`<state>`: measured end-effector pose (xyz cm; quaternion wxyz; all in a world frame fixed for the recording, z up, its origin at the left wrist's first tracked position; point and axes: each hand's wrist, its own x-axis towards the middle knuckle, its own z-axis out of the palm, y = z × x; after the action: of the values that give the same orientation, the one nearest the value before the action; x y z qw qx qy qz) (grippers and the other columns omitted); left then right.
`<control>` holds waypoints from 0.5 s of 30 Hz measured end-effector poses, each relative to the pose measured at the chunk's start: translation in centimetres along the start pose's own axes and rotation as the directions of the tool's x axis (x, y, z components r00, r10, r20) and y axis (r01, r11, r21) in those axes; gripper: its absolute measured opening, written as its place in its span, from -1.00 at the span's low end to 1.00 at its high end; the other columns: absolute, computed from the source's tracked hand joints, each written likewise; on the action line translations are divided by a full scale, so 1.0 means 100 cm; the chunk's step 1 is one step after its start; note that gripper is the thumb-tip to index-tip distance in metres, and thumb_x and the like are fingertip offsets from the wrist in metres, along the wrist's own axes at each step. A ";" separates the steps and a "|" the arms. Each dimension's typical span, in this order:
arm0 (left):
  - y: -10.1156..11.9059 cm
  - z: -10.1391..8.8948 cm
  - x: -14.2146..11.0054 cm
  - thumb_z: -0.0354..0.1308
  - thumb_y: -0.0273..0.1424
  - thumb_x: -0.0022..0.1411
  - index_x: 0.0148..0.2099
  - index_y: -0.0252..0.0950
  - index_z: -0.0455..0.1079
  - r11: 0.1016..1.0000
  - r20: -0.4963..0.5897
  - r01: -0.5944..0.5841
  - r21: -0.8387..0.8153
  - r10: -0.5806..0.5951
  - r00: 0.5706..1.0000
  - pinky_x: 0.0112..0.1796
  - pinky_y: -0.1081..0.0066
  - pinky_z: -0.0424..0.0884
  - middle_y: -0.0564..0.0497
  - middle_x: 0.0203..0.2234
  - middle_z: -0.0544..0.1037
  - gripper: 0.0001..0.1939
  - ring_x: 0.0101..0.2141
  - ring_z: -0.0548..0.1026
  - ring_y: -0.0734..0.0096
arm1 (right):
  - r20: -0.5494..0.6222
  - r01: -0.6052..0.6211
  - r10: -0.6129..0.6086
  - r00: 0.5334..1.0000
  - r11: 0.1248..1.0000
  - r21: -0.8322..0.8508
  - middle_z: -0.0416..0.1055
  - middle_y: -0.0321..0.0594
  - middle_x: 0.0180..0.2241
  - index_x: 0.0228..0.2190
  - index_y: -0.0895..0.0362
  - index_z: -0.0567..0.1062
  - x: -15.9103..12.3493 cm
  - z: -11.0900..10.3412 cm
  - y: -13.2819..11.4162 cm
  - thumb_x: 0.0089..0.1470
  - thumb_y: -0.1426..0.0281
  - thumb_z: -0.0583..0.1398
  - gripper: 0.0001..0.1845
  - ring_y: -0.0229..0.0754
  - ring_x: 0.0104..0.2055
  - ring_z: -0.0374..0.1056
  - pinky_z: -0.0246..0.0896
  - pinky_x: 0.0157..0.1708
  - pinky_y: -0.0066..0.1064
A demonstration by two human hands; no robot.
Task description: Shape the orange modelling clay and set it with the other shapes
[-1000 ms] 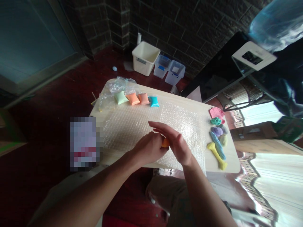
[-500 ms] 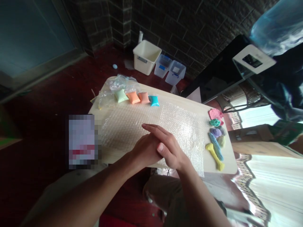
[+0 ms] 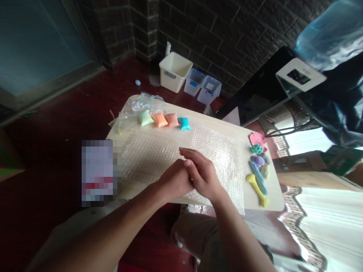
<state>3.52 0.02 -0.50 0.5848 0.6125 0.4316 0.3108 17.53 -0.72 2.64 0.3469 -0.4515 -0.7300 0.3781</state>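
Both hands up over the near middle of the table (image 3: 210, 118), clasped. Left hand (image 3: 174, 181) curled, back uppermost, its fingers tucked from sight; right hand (image 3: 204, 175) laid across it from the other side, fingers over the knuckles, thumb bent along the top. Gap between palms narrow at most. Whatever may sit inside is covered, so I can't say that either hand holds a thing; any piece being worked would have to be within that clasp. Below them, bubble wrap (image 3: 150, 153) spread on the tabletop, its brightest patch just right of the hands. Far edge, left of centre, a row of pillow-like packets: green packet (image 3: 145, 118), orange packet (image 3: 160, 119), peach packet (image 3: 172, 120), blue packet (image 3: 184, 123). Right end, well apart from the hands, soft clay-like shapes, far to near: pink piece (image 3: 256, 138), teal lump (image 3: 256, 149), purple lump (image 3: 258, 161), blue roll (image 3: 258, 177), yellow bone (image 3: 257, 190). Step in hand, by my judgement: pressing or rolling between the palms. Next move calls for even, light pressure from the upper palm, then a careful parting above the wrap to check the form.
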 end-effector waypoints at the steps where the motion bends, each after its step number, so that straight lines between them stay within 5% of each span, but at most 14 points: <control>1: 0.000 -0.001 0.000 0.35 -0.45 0.06 -0.32 -0.26 0.54 0.999 0.027 -0.020 0.045 0.019 0.999 -0.30 0.24 0.33 -0.12 -0.43 0.62 -0.92 -0.34 0.58 0.05 | -0.016 -0.040 0.040 0.999 0.999 0.017 0.64 -0.05 0.15 0.17 -0.01 0.61 0.000 0.000 0.002 0.51 0.16 0.15 -0.62 0.10 0.22 0.55 0.44 0.24 0.05; 7: 0.010 -0.015 -0.002 0.26 -0.33 0.26 -0.34 -0.24 0.45 0.998 0.167 -0.028 0.060 0.017 0.986 -0.38 0.36 0.32 0.00 -0.45 0.61 -0.87 -0.40 0.55 0.27 | -0.053 -0.213 0.246 0.968 0.912 0.351 0.72 -0.09 0.01 0.11 -0.01 0.64 0.000 -0.006 0.007 0.46 0.05 0.22 -0.61 0.07 0.10 0.65 0.54 0.16 0.01; 15: 0.010 -0.012 -0.005 0.22 -0.33 0.30 -0.41 -0.23 0.34 1.000 0.282 0.003 0.030 -0.012 0.959 -0.44 0.40 0.28 0.07 -0.52 0.47 -0.77 -0.47 0.46 0.36 | 0.067 -0.252 0.259 0.963 0.795 0.552 0.65 -0.02 0.14 0.10 0.03 0.65 -0.002 -0.008 0.007 0.44 -0.21 0.01 -0.28 0.14 0.27 0.53 0.29 0.38 0.13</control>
<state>2.41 0.17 0.67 0.6325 0.6575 0.3506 0.2116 18.56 -0.46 2.44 0.4131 -0.4277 -0.5186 0.6144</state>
